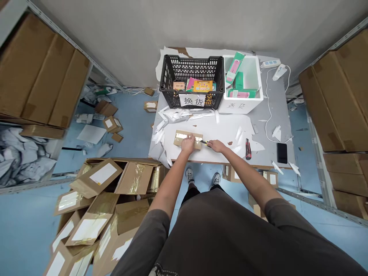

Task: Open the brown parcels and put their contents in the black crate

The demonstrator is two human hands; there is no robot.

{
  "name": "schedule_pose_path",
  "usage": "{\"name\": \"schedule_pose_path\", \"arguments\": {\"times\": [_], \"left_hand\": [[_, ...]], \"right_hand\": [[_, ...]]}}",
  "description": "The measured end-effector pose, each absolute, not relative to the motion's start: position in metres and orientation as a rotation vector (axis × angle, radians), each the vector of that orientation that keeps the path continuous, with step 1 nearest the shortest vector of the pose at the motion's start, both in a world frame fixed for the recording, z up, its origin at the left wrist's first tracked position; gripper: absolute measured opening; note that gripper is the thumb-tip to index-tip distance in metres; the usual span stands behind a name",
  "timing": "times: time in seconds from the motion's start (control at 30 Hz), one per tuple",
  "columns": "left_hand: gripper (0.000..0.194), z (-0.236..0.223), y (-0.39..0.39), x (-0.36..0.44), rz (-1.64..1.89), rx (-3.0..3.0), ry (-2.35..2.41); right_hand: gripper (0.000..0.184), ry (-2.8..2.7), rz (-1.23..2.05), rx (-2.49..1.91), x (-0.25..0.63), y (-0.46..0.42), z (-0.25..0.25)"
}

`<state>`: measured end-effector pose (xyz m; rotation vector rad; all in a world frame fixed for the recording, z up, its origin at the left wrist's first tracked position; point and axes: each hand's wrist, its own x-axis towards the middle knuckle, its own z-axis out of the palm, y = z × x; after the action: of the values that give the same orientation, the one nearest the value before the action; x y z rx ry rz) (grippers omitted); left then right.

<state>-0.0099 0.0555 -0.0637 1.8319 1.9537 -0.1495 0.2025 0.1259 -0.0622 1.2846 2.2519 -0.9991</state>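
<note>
A small cardboard box [178,138] with shiny tape along its top lies near the front edge of the table. My left hand [188,143] grips the box from the front, with its fingers over the top. In my right hand [216,145] is a yellow and black utility knife [205,143], its tip at the box's right end. Whether the blade is in the tape is too small to tell. To the right of my right hand, a red and black utility knife [248,149] lies on the table.
A black crate [191,63] of small packages and a white foam box [240,106] stand at the table's back. A phone [282,153], a power strip [270,64] and paper scraps [163,126] lie around. Cartons [135,178] are heaped at lower left; shelves flank both sides.
</note>
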Motion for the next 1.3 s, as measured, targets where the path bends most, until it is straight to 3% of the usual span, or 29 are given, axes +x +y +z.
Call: {"name": "schedule_pose_path", "arguments": {"times": [0.5, 0.6, 0.77, 0.97, 1.17, 1.3], "left_hand": [[0.090, -0.059, 0.057, -0.011, -0.212, 1.788, 1.967], [0.082, -0.056, 0.057, -0.017, -0.143, 1.833, 1.893], [0.038, -0.053, 0.064, -0.027, -0.085, 1.874, 1.924], [0.051, -0.067, 0.080, -0.026, -0.147, 2.030, 1.845], [0.053, -0.095, 0.062, -0.034, -0.033, 2.043, 1.798], [0.050, -0.111, 0.051, -0.036, 0.006, 2.012, 1.833]], "right_hand": [[0.049, 1.990, -1.455, 1.386, 0.208, 0.084, -0.062], [0.049, 2.034, -1.431, 1.401, 0.213, 0.078, -0.065], [0.052, 2.043, -1.372, 1.541, 0.235, 0.088, -0.060], [0.062, 2.084, -1.195, 1.614, 0.231, 0.098, -0.049], [0.039, 2.274, -1.138, 1.503, 0.225, 0.094, -0.055], [0.038, 2.369, -1.003, 1.448, 0.223, 0.097, -0.062]]}}
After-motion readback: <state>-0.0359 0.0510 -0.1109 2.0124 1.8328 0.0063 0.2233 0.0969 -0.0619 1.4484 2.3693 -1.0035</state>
